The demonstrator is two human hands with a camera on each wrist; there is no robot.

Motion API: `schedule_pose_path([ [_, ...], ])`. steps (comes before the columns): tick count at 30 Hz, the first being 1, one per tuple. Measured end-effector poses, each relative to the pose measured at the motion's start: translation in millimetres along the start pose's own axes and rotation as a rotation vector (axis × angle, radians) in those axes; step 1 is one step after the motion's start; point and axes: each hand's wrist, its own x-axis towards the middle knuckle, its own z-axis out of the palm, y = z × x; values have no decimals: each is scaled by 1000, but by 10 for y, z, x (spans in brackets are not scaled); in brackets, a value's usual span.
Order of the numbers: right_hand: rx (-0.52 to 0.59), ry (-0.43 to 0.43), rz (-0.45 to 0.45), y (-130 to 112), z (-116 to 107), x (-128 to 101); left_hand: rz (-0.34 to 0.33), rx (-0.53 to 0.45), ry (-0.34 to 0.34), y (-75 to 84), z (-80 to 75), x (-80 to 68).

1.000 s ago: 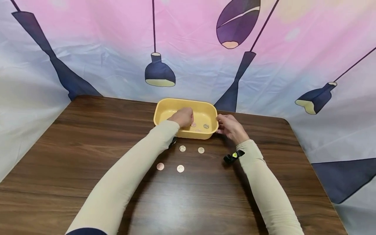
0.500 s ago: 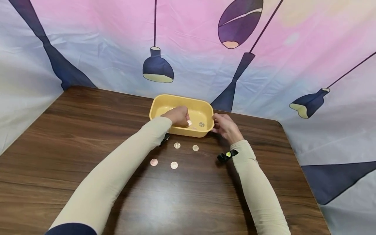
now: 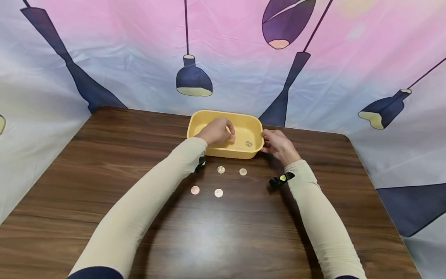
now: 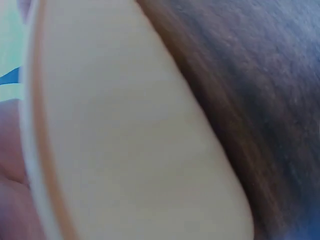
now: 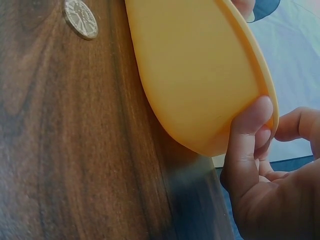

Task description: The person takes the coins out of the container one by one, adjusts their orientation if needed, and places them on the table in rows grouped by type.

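A yellow rectangular tub [image 3: 226,152] stands near the far edge of the table. Over its inside is my left hand [image 3: 216,131], thumb and fingers pinching a coppery coin [image 3: 232,138]. Two more coins lie on the tub's floor: a silvery coin [image 3: 249,143] and a faint pinkish one [image 3: 240,148]. At the tub's right end, my right hand [image 3: 278,145] grips the rim between thumb and fingers, plain in the right wrist view. The tub's wall [image 4: 125,125] fills much of the left wrist view and hides most of the left hand there.
Several coins lie on the wooden table [image 3: 146,135] in front of the tub, among them a gold-toned coin [image 3: 242,171] and a reddish coin [image 3: 195,190]. A printed cloth backdrop [image 3: 146,69] hangs right behind the table.
The left hand has risen slightly from the tub's floor with a coin between its fingertips. The right hand keeps its hold on the rim. The head view has shifted a little.
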Motion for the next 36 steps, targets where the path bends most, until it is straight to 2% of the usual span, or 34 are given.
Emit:
schedule_pose_path([
  [3,-5,-7,-2,7,-8,6,-17,-48,30,24,-65,-66],
  [6,-11,-21,-9,15,-12,21,-27,-116,33,56,-145,-163],
  [10,-32,-30,-16,21,-13,34,-18,-143,38,110,-225,-328],
  [14,-51,-29,-15,19,-18,28,-3,-139,38,182,-242,-529],
  [21,-18,-33,-2,42,3,19,43,-120,8,228,-167,-862],
  [26,-7,-40,-3,85,32,39,44,-138,-31,236,-95,-1062],
  [31,-44,-47,-9,110,61,46,53,-133,-64,194,12,-1206],
  [36,-52,-52,-10,117,83,45,50,-130,-96,134,144,-1282],
])
